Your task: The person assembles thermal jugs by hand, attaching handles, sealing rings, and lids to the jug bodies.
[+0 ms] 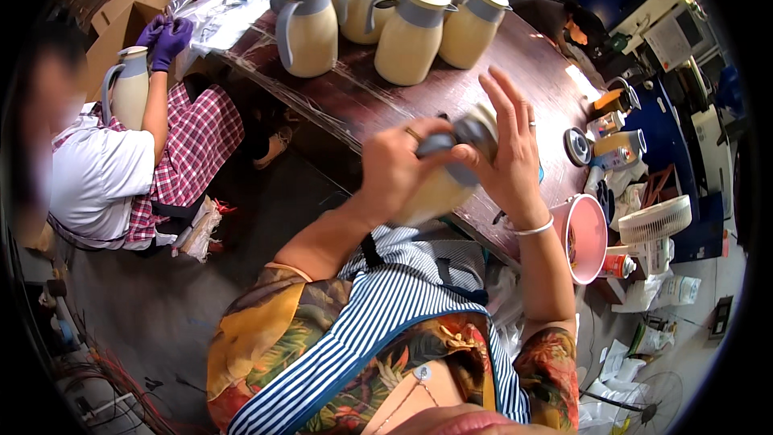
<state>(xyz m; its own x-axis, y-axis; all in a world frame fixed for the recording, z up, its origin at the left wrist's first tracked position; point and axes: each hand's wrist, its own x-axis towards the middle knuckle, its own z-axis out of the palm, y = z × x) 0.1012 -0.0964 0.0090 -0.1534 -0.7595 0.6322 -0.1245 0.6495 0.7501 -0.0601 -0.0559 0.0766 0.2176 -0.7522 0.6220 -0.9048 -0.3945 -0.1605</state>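
A cream vacuum jug (437, 196) with a grey collar and handle is tilted in front of me, over the table's near edge. My left hand (400, 163) is closed round its grey handle. My right hand (513, 149) is at the jug's top end, fingers stretched up and apart. Its thumb lies close to the grey collar, and I cannot tell whether the palm touches the lid. The jug's top is blurred and partly hidden by my hands.
Several similar jugs (411, 36) stand across the dark red table (354, 97). A pink bucket (585, 238) and a white fan head (656, 219) are at the right. On the left, a seated co-worker in purple gloves (171, 42) has another jug (130, 93) beside their arm.
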